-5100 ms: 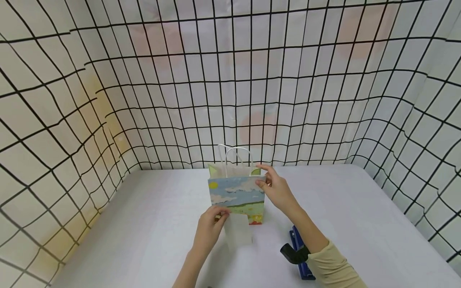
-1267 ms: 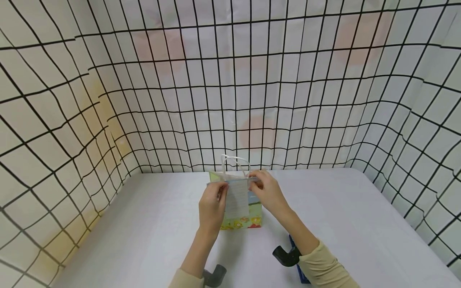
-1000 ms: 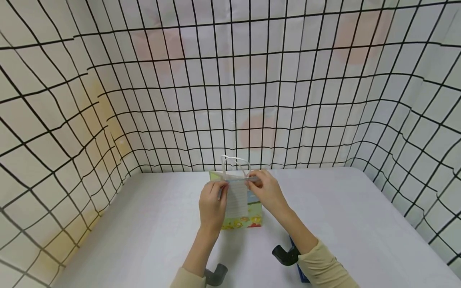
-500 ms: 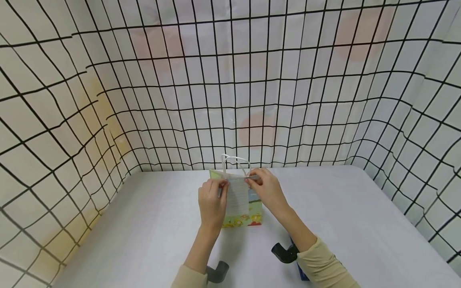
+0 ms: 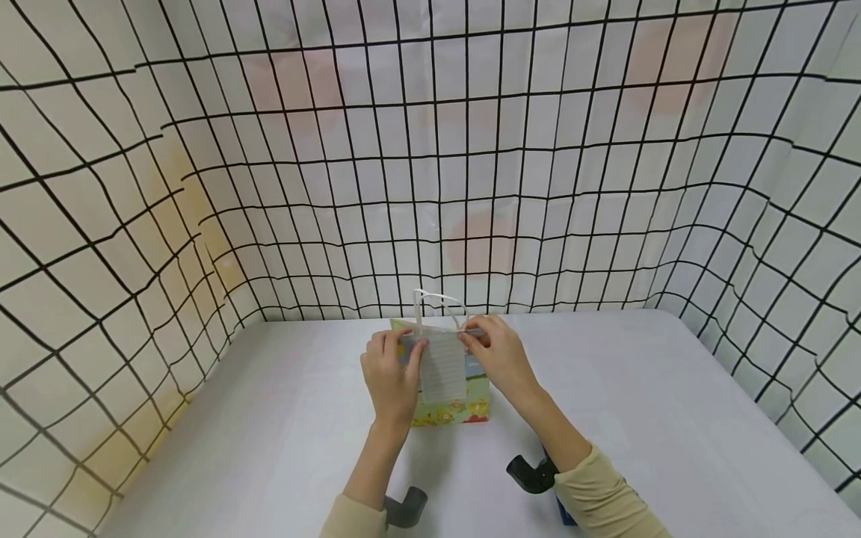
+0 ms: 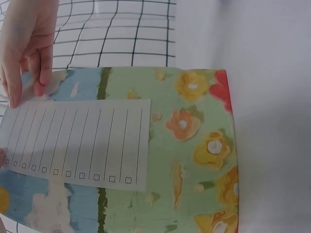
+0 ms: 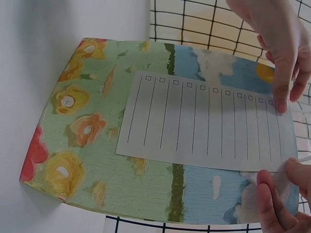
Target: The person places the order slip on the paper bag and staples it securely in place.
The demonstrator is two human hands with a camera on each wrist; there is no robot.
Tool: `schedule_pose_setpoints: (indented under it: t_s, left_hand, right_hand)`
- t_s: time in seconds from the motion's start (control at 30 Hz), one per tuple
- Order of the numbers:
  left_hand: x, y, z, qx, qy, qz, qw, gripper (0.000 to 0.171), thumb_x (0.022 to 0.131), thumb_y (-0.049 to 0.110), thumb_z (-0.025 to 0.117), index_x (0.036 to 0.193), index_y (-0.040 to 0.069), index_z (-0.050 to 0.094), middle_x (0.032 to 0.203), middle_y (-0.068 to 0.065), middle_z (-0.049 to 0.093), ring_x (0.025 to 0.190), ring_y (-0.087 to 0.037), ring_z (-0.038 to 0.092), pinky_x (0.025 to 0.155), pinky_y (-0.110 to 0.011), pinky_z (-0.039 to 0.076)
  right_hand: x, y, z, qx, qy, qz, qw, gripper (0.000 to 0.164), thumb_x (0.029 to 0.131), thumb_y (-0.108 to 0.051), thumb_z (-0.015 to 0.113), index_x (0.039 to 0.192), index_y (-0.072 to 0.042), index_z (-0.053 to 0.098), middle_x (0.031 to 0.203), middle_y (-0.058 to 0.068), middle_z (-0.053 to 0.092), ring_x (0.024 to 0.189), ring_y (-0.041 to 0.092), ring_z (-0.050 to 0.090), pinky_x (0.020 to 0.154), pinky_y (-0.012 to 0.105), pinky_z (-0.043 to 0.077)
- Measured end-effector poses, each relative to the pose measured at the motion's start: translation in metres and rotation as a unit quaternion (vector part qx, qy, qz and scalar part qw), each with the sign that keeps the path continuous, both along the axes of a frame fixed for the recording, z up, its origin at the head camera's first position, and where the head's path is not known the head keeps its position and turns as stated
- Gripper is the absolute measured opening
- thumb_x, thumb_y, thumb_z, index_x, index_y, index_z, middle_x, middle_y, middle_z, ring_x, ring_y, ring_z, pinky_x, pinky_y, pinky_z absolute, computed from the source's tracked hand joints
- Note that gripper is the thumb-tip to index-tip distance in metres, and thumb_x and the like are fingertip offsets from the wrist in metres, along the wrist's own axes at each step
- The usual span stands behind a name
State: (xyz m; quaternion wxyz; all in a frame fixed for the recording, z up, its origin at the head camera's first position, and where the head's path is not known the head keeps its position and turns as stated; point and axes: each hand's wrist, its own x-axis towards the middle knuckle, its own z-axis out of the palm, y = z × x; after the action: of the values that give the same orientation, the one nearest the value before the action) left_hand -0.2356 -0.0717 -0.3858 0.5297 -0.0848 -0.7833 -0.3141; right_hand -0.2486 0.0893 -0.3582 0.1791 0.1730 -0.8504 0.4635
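Observation:
A lined sheet of paper (image 5: 444, 366) with a row of small checkboxes lies flat against the front of a paper gift bag (image 5: 479, 403). The bag is painted with sky, grass and flowers, and its white handles (image 5: 440, 296) stand up. At the sheet's upper left corner, my left hand (image 5: 392, 377) presses its thumb on the paper, its fingers at the bag's rim. My right hand (image 5: 501, 359) pinches the upper right corner of the sheet together with the bag's rim. Both wrist views show the sheet (image 6: 80, 143) upright on the bag (image 7: 92, 179); the far fingertips are hidden.
A long blue object (image 5: 566, 514) lies on the white table (image 5: 282, 426), mostly covered by the right forearm. Black wrist mounts (image 5: 406, 508) stick out from both wrists. White, black-lined grid walls (image 5: 592, 179) enclose the table at the back and sides.
The sheet has risen from below the bag to its top edge, and the right hand has joined at its corner. Just now the left fingers have spread away from the thumb.

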Motion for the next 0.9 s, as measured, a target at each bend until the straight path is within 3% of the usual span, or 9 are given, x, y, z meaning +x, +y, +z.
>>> schedule_pose_setpoints:
  t_s: [0.27,0.4,0.53,0.63,0.8,0.9]
  left_hand:
    - [-0.0024,-0.0006,-0.0029,0.044,-0.014,-0.017,0.9988,0.041,0.071,0.021,0.076,0.104,0.006,0.057,0.102,-0.011,0.048,0.089,-0.024,0.043,0.075,-0.036,0.029]
    - [-0.0022,-0.0015,-0.0030,0.083,-0.047,-0.074,0.9927,0.044,0.073,0.019,0.074,0.110,0.006,0.054,0.112,-0.012,0.044,0.103,-0.026,0.038,0.085,-0.038,0.032]
    - [-0.0027,-0.0035,-0.0033,0.116,-0.084,-0.129,0.9812,0.052,0.076,0.019,0.072,0.120,0.005,0.048,0.125,-0.013,0.042,0.117,-0.027,0.036,0.095,-0.043,0.036]
    - [-0.0028,-0.0047,-0.0039,0.152,-0.132,-0.166,0.9653,0.062,0.079,0.024,0.070,0.130,0.006,0.040,0.133,-0.013,0.038,0.124,-0.028,0.035,0.100,-0.047,0.033]
    - [-0.0034,-0.0054,-0.0077,0.226,-0.224,-0.220,0.9222,0.073,0.083,0.033,0.065,0.141,0.013,0.024,0.143,-0.011,0.030,0.130,-0.027,0.032,0.104,-0.051,0.028]
    - [-0.0044,-0.0058,-0.0102,0.241,-0.243,-0.235,0.9099,0.074,0.084,0.033,0.064,0.142,0.016,0.021,0.143,-0.010,0.031,0.123,-0.026,0.038,0.102,-0.051,0.030]
  right_hand:
    - [0.0008,0.0001,0.0010,-0.002,-0.004,-0.001,1.000,0.014,0.087,-0.020,0.061,0.094,-0.008,0.062,0.097,0.007,0.057,0.075,0.024,0.066,0.062,0.020,0.051]
    - [0.0018,0.0006,0.0021,0.005,-0.004,-0.004,1.000,0.014,0.087,-0.021,0.060,0.094,-0.009,0.062,0.096,0.006,0.058,0.075,0.023,0.066,0.063,0.021,0.051]
    - [0.0033,0.0002,0.0025,0.011,-0.001,-0.013,1.000,0.012,0.087,-0.020,0.060,0.094,-0.010,0.063,0.096,0.005,0.058,0.074,0.020,0.065,0.063,0.023,0.051]
    - [0.0032,-0.0002,0.0022,0.016,0.002,-0.023,1.000,0.012,0.087,-0.020,0.061,0.094,-0.010,0.063,0.095,0.004,0.059,0.073,0.016,0.064,0.064,0.025,0.051]
    - [0.0017,0.0002,0.0005,0.023,0.003,-0.030,0.999,0.013,0.087,-0.021,0.061,0.094,-0.010,0.063,0.094,0.003,0.059,0.073,0.014,0.064,0.063,0.025,0.051]
    - [0.0017,0.0009,-0.0007,0.024,0.004,-0.028,0.999,0.013,0.087,-0.021,0.060,0.094,-0.011,0.063,0.095,0.003,0.059,0.072,0.013,0.063,0.063,0.023,0.050]
